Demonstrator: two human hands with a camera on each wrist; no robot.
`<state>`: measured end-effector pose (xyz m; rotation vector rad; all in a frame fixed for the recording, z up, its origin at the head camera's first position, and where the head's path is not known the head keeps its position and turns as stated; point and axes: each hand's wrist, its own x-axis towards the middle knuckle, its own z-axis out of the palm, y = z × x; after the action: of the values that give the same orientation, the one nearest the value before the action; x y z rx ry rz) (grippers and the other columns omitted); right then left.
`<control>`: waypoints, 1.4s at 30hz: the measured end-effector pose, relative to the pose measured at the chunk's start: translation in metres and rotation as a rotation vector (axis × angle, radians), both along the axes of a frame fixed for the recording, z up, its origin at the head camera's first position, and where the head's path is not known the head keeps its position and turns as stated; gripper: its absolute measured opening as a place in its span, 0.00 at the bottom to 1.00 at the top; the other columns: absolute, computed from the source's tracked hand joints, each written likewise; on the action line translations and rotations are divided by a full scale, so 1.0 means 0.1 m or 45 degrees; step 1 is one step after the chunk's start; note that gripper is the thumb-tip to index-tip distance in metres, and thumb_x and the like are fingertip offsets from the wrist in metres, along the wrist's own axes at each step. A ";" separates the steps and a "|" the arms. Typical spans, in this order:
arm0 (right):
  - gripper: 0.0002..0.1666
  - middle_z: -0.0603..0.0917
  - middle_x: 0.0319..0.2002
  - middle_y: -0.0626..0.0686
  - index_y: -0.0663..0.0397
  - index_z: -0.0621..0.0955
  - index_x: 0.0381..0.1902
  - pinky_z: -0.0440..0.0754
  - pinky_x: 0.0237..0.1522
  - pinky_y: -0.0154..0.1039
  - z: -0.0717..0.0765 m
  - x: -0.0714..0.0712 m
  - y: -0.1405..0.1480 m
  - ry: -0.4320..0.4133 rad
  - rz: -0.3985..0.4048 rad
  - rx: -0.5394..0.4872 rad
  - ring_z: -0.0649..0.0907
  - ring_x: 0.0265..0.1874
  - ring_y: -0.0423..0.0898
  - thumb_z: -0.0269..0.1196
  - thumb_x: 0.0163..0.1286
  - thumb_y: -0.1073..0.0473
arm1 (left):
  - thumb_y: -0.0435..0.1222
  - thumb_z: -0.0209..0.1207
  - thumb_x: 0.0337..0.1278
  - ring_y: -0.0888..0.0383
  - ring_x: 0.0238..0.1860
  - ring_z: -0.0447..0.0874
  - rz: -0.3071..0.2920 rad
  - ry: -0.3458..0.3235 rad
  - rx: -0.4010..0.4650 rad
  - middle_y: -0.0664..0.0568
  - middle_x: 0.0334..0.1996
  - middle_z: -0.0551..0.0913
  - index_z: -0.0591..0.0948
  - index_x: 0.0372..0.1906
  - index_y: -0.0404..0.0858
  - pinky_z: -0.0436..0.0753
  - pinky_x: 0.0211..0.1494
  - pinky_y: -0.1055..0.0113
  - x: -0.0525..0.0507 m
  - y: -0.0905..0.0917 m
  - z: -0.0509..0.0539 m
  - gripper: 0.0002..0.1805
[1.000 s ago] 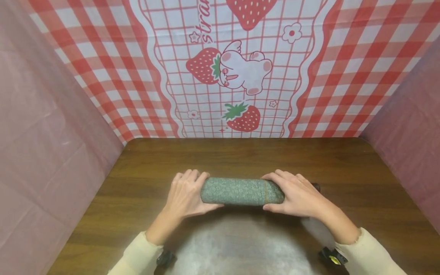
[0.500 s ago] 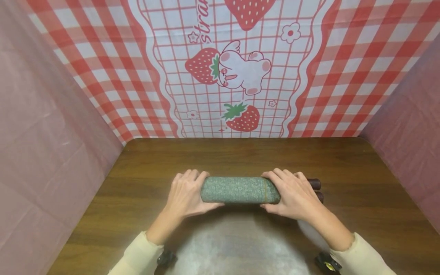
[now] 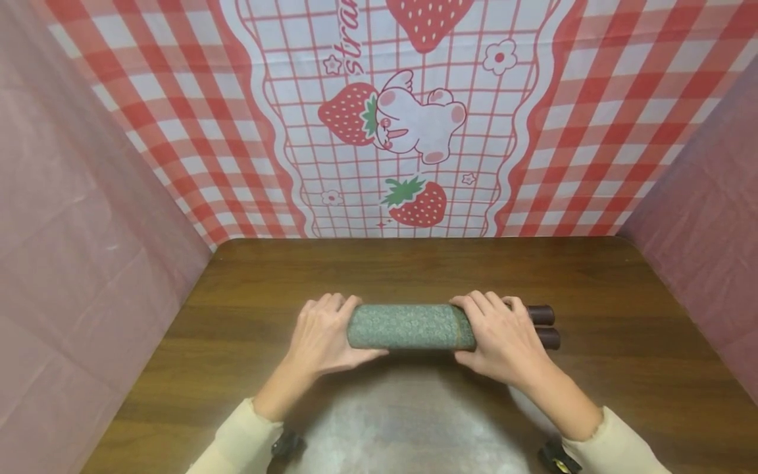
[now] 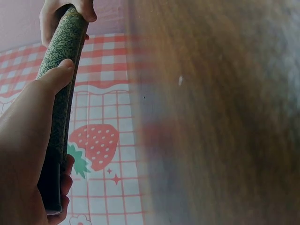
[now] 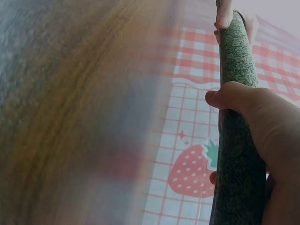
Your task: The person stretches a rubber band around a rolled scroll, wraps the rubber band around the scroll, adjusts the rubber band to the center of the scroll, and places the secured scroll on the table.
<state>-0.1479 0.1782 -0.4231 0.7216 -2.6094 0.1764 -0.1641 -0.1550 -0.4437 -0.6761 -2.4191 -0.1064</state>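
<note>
A rolled green scroll (image 3: 408, 327) with a small floral pattern lies crosswise between the two hands, held above the table. Two dark brown rod ends (image 3: 541, 315) stick out past its right side, one nearer than the other. My left hand (image 3: 320, 332) grips the left end, thumb along the near side and fingers over the far side. In the left wrist view a dark rod end (image 4: 51, 192) shows by the palm. My right hand (image 3: 503, 336) holds the right end the same way, near a thin tan line across the roll. The hands partly hide both ends.
Below is a brown wooden table (image 3: 403, 270) with a bright glare at the near side. A red-and-white strawberry cloth (image 3: 426, 118) hangs behind it. Pink cloths (image 3: 89, 217) close off both sides.
My right hand has shifted slightly left and turned, covering more of the roll's right end. Both dark rod ends have come into fuller view. The left hand has hardly moved.
</note>
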 end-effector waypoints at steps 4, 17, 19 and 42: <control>0.53 0.90 0.50 0.53 0.52 0.84 0.61 0.85 0.51 0.64 -0.03 0.00 -0.02 0.035 -0.016 -0.008 0.88 0.49 0.55 0.90 0.36 0.42 | 0.79 0.80 0.25 0.54 0.33 0.85 -0.002 -0.009 0.006 0.52 0.35 0.90 0.86 0.51 0.45 0.79 0.34 0.64 0.01 0.01 -0.01 0.52; 0.57 0.91 0.53 0.53 0.50 0.84 0.64 0.84 0.50 0.57 -0.04 0.01 0.03 -0.006 0.039 -0.110 0.90 0.52 0.53 0.93 0.37 0.35 | 0.79 0.80 0.26 0.57 0.31 0.82 0.015 -0.046 -0.011 0.53 0.34 0.89 0.86 0.51 0.47 0.72 0.33 0.69 0.03 -0.01 0.00 0.51; 0.56 0.91 0.53 0.52 0.50 0.84 0.63 0.84 0.49 0.57 -0.05 0.01 0.06 0.018 0.080 -0.148 0.90 0.52 0.52 0.94 0.36 0.38 | 0.79 0.80 0.26 0.57 0.32 0.82 0.012 -0.048 -0.013 0.53 0.34 0.88 0.86 0.52 0.46 0.73 0.33 0.69 0.03 -0.02 0.01 0.51; 0.50 0.91 0.55 0.50 0.47 0.86 0.68 0.85 0.52 0.60 0.03 -0.07 0.18 -0.158 0.122 -0.115 0.90 0.54 0.52 0.89 0.49 0.37 | 0.79 0.80 0.27 0.56 0.33 0.84 0.027 -0.057 -0.032 0.53 0.35 0.89 0.87 0.53 0.47 0.79 0.34 0.66 0.03 -0.01 0.01 0.51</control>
<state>-0.1548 0.1961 -0.4203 0.8289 -2.6647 0.3764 -0.1608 -0.1558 -0.4426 -0.6654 -2.4736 -0.0837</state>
